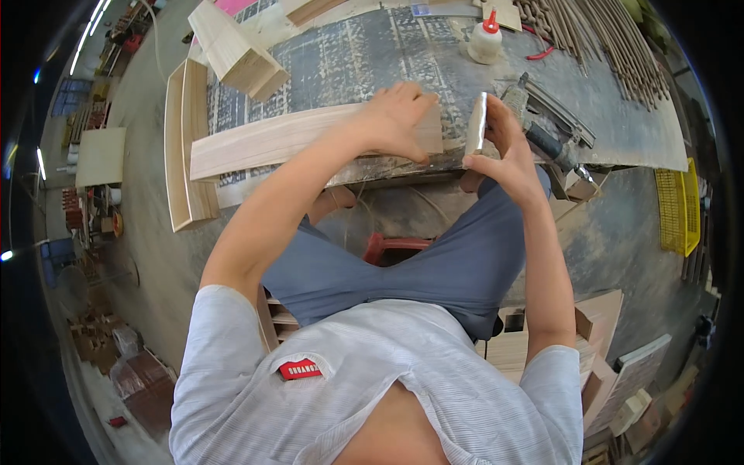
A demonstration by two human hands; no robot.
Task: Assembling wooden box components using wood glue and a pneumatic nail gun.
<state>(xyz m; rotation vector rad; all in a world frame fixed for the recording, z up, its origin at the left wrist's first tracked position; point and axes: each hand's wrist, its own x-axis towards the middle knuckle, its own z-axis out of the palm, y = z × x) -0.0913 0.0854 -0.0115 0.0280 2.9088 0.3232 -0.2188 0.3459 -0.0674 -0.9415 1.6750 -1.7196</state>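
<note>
My left hand [397, 120] spans the right end of a long pale wooden piece [283, 139] lying on the worktable. Its thumb reaches the near edge and its fingers lie toward the far edge, gripping across the width. My right hand [510, 151] is closed round a small flat tan piece with a shiny silvery edge [477, 128], held upright just right of the wooden piece's end. What that small piece is cannot be made out. A nail gun [542, 139] with a hose fitting lies beside my right hand.
Under the wooden piece's left end stands an open wooden frame [177, 147]; a wooden box [236, 58] lies behind. A white glue bottle with a red tip [485, 43], red-handled pliers [540, 54] and rusty rods [597, 46] are on the worktable [333, 66]. A yellow crate [678, 209] stands right.
</note>
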